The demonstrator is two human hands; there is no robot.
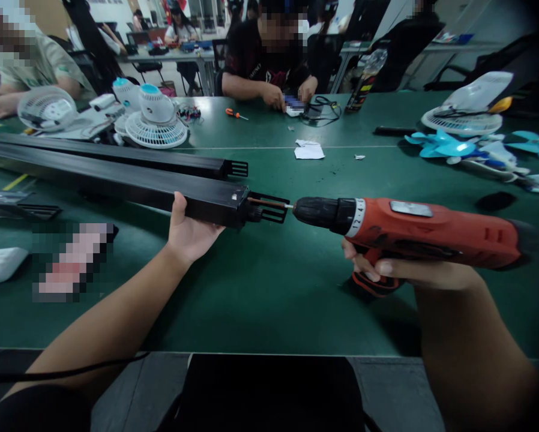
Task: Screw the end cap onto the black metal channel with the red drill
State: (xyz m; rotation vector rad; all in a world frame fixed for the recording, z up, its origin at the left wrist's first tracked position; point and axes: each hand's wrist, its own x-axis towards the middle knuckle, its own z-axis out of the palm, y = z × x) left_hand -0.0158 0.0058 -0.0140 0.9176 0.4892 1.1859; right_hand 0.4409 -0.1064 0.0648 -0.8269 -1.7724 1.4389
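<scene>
Head view: white fan (156,117) beyond black beams (161,185)

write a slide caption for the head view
The right hand holds a drill, its bit at the end of a black bar held by the left hand.

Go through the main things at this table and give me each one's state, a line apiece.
Near black bar: held close to its end by the left hand
Drill: gripped about level in the right hand, bit fitted; running or stopped, cannot tell
Far black bar: lying behind the near one
Screwdriver: lying down
White paper: lying flat
Bottle: standing; cap unclear
White fan: resting grille down
Blue fan blades: lying down
</scene>
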